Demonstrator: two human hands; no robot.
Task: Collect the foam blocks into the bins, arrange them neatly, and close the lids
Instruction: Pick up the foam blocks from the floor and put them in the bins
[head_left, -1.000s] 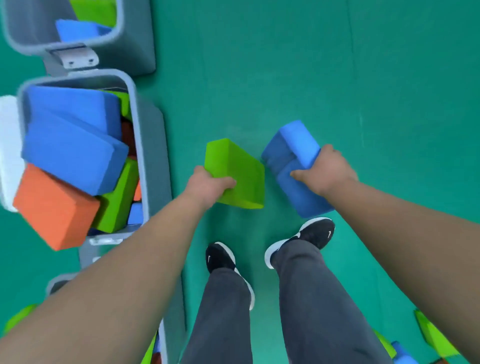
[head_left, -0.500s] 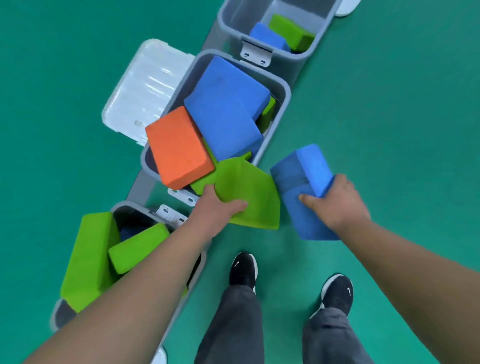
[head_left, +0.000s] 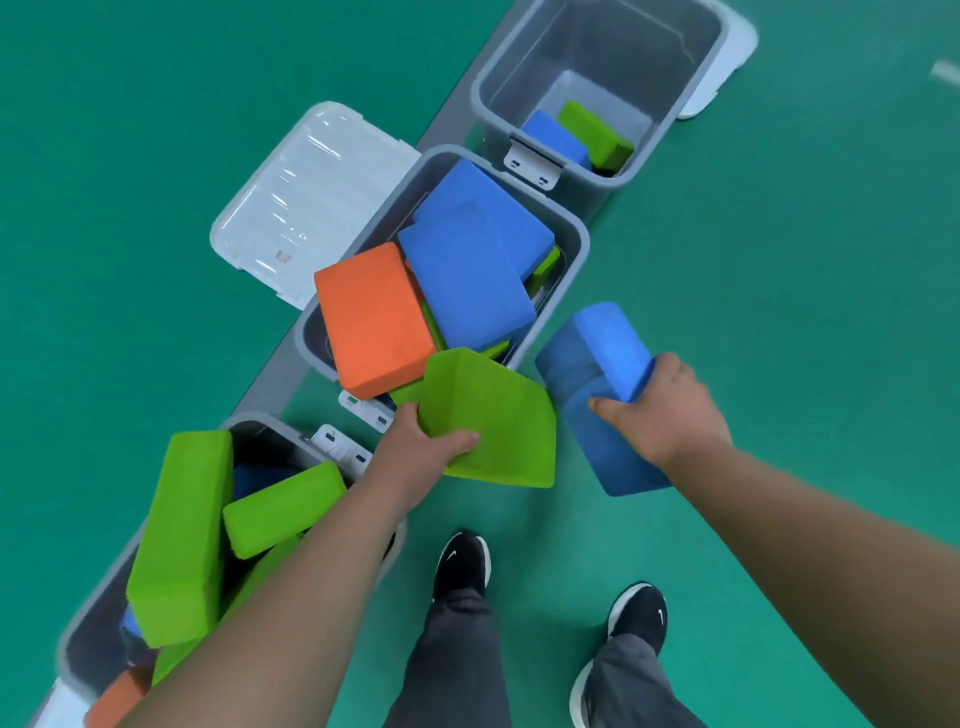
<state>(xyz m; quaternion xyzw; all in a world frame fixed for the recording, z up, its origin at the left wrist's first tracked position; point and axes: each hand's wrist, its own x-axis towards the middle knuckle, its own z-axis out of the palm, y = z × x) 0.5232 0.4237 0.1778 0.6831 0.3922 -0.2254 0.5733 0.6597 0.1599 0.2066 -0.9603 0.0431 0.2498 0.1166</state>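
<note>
My left hand (head_left: 421, 447) grips a green foam block (head_left: 493, 421) held just in front of the middle grey bin (head_left: 574, 260). That bin is piled with an orange block (head_left: 371, 319) and two blue blocks (head_left: 467, 270), which stick out above its rim. To the right, my right hand (head_left: 670, 410) grips a blue foam block (head_left: 597, 384) above the floor. The near bin (head_left: 275, 431) at lower left holds several green blocks (head_left: 182, 535). The far bin (head_left: 711, 67) has one blue and one green block at its bottom.
Three grey bins stand in a diagonal row on a green floor (head_left: 779, 312). A clear lid (head_left: 306, 202) hangs open left of the middle bin; another pale lid (head_left: 727, 73) shows behind the far bin. My two feet in black shoes (head_left: 462, 561) stand right of the near bin.
I turned toward the row of bins, carrying both blocks. The green block now reaches the middle bin's front edge; the blue block stays beside it at the right.
</note>
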